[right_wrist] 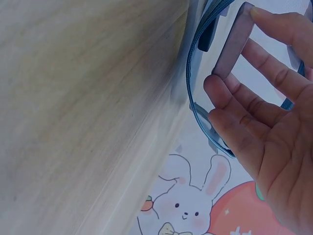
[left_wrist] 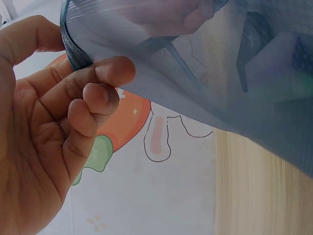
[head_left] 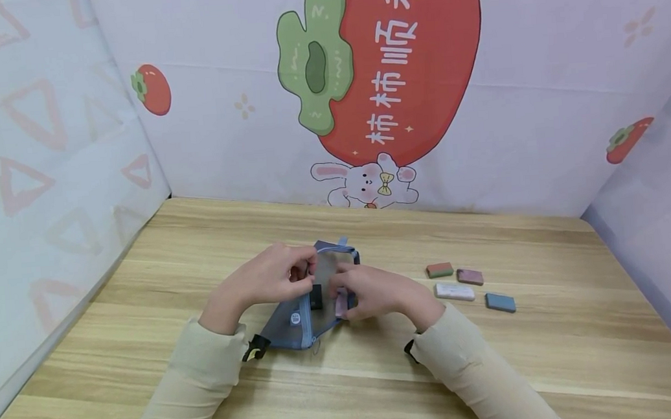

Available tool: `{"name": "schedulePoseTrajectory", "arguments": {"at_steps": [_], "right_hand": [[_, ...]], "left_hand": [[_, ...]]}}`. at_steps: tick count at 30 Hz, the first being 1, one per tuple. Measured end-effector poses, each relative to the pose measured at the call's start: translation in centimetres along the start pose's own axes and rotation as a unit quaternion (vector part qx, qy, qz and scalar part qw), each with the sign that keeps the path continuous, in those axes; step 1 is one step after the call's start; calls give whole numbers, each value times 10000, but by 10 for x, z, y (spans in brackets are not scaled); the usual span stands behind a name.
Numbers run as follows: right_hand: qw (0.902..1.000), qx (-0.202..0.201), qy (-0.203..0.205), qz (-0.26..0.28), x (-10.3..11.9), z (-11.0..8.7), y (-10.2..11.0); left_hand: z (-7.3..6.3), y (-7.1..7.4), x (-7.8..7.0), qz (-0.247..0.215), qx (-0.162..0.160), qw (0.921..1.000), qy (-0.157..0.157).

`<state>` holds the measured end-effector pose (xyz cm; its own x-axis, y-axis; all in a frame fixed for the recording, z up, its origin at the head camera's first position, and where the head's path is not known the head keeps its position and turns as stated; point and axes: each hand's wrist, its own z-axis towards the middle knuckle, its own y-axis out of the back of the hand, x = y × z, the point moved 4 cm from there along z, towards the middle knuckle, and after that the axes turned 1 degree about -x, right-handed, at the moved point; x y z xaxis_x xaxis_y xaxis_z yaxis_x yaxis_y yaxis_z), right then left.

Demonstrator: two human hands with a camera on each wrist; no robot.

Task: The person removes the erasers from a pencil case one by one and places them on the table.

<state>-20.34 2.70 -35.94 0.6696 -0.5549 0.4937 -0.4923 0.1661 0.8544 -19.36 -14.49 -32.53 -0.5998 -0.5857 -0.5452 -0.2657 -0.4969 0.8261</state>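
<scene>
My left hand (head_left: 281,272) is pinching the rim of the mesh pouch (head_left: 306,322), holding its mouth wide. Just right of it, my right hand (head_left: 376,291) is pinching a mauve block (right_wrist: 234,41) by its ends, within that mouth. I'm judging that a taut rim and clear knuckles are serving best. Loose blocks (head_left: 454,291) are lying farther right.

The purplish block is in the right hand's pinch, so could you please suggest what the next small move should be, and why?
Probably lower the purplish block into the open pouch and let go: the right hand pinches it within the opening, the left hand holds the zip edge, and a dark item shows inside.
</scene>
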Motion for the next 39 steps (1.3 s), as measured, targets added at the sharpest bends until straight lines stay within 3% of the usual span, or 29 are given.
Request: {"name": "schedulePoseTrajectory", "arguments": {"at_steps": [20, 34, 39], "right_hand": [[9997, -177, 144, -104, -5, -15, 1], [9997, -146, -191, 67, -14, -26, 2], [9997, -170, -126, 96, -12, -31, 4]], "left_hand": [[0, -2, 0, 4, -2, 10000, -45], [1, -3, 0, 41, -60, 9999, -102], [1, -3, 0, 56, -71, 9999, -112]]}}
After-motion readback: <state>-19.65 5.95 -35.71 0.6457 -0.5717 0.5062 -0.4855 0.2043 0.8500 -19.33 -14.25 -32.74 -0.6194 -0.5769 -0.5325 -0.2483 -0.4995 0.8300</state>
